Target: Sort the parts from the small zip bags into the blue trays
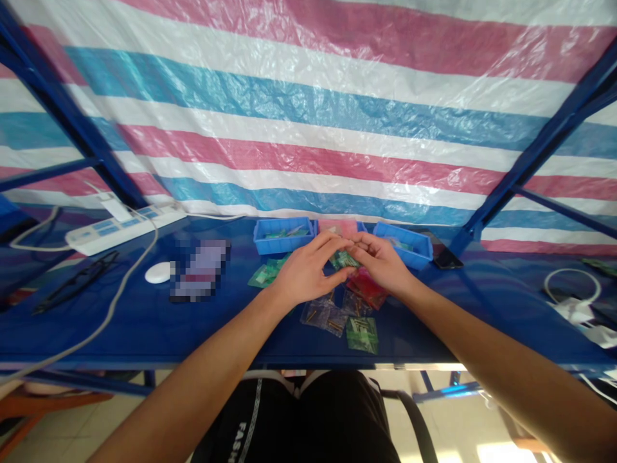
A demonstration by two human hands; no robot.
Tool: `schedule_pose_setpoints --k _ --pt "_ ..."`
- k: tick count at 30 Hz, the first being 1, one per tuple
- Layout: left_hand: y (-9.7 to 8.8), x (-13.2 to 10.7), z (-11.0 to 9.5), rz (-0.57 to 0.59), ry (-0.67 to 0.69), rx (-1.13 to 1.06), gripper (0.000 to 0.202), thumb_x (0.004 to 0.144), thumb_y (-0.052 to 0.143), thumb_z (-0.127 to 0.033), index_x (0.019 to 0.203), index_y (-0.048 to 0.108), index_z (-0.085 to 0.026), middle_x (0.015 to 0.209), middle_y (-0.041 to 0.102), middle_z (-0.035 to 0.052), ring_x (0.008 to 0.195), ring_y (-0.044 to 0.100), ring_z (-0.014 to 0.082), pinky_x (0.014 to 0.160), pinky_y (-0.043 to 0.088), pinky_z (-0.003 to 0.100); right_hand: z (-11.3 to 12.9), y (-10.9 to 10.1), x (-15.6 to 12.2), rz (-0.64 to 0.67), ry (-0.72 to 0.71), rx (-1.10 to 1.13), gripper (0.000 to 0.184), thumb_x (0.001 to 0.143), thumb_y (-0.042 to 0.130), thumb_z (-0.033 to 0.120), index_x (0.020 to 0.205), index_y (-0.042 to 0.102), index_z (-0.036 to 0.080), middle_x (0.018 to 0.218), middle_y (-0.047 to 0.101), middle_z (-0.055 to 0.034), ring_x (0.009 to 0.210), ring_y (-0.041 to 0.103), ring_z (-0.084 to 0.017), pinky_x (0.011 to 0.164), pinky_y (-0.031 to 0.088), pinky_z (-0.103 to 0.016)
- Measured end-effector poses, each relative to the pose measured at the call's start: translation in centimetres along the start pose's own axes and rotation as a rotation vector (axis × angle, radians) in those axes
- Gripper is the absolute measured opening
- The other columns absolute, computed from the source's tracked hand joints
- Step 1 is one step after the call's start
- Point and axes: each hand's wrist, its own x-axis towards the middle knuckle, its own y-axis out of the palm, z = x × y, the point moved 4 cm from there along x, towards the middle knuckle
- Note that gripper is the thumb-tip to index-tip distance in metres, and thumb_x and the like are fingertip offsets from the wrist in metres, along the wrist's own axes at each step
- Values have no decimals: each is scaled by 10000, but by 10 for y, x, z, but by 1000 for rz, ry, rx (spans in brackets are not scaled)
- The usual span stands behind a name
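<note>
Near the middle of the blue table, my left hand (311, 267) and my right hand (382, 260) meet with curled fingers around a small green plastic bag (344, 260). Small pieces show through this bag, too small to name. Below my right hand lies a red plastic bag (369, 289). Clear bags (324, 315) with brass-coloured, screw-like parts rest nearer the table's front. Another green bag (362, 334) lies closest to the front edge. More green bags (267, 272) sit left of my left hand, partly hidden by it.
Behind my hands stand a left blue bin (282, 243), a middle bin with pink-red bags (337, 226) and a right blue bin (418, 252). A phone (446, 254) lies beside them. Leftward are a power strip (125, 228), a cable (118, 302), a white round object (160, 272) and glasses (77, 283).
</note>
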Motion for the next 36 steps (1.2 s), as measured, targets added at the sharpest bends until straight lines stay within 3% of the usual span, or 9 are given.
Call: schedule_pose_setpoints --k 6,12,16,21,28,31,36 --pt "1 0 1 -24 28 -22 446 1021 712 -306 1452 608 -257 1434 641 132 1372 632 302 1147 573 479 -4 1 2 -3 35 67 378 889 828 556 1082 746 241 875 742 -6 685 615 -159 614 503 -281" --pt "-3 3 -2 -55 105 -10 560 948 814 -376 1467 624 -280 1377 665 119 1335 630 308 1193 520 530 -8 -3 4 -72 80 241 311 846 880 479 986 745 237 901 719 1 709 601 -145 564 500 -244" --pt "-3 3 1 -81 171 -18 430 987 712 -182 1407 667 -261 1392 682 114 1345 633 282 1196 501 534 -7 -2 3 -109 178 306 336 807 908 481 953 742 228 800 681 18 615 558 -127 517 466 -241" --pt "-3 2 6 -119 175 1 396 1004 580 -68 1323 718 -256 1322 724 97 1245 675 245 1107 553 485 -7 -2 5 -84 156 272 334 811 911 498 957 779 228 879 744 -5 728 637 -151 677 531 -275" --pt "-4 2 9 -162 96 35 262 1055 614 -199 1295 719 -215 1180 756 106 1112 711 241 1018 589 438 -5 -5 7 -65 67 171 537 938 668 745 1004 810 231 1042 772 -82 888 698 -233 691 592 -328" --pt "-4 1 10 -193 44 51 263 1067 635 -259 1316 703 -205 1112 763 98 1060 725 233 986 599 410 0 -5 7 -42 14 97 474 913 739 701 1003 809 240 964 764 -54 819 686 -208 721 592 -334" --pt "-1 1 10 -153 -15 69 434 1048 686 -321 1456 604 -199 1185 750 107 1070 726 253 989 604 429 0 -6 6 -53 -16 35 357 883 840 574 944 775 229 800 725 -2 650 605 -147 631 518 -292"
